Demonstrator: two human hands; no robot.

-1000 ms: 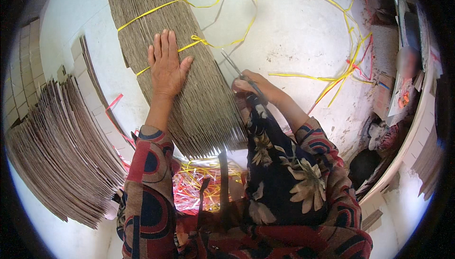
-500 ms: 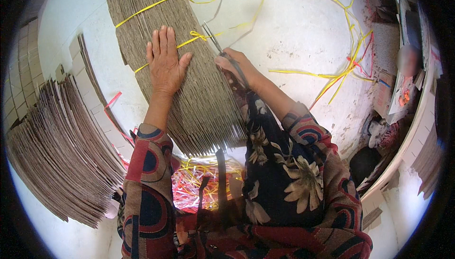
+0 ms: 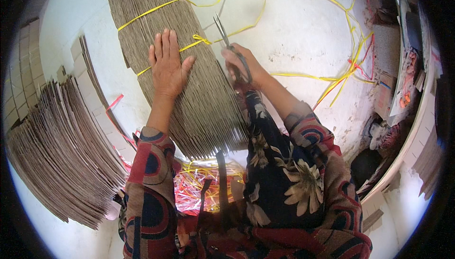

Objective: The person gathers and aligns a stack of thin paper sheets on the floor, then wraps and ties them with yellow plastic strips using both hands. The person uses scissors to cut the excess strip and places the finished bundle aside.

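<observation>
A long bundle of flat grey-brown cardboard sheets, packed on edge, runs from the top of the view towards my lap. Two yellow plastic ties cross it, each with a knot near its right side. My left hand lies flat on top of the bundle beside the nearer tie, fingers stretched out. Just right of the bundle, my right hand grips a pair of scissors. The blades point up and away, close to the loose tail of the nearer tie, and look slightly apart.
Another stack of cardboard sheets stands at the left. Loose yellow and red strips lie on the pale floor at the right. A heap of colourful strips sits near my lap. Assorted items and cloth line the right edge.
My right hand and the scissors have moved a little up and to the right, away from the nearer tie's knot. My left hand stays in place on the bundle.
</observation>
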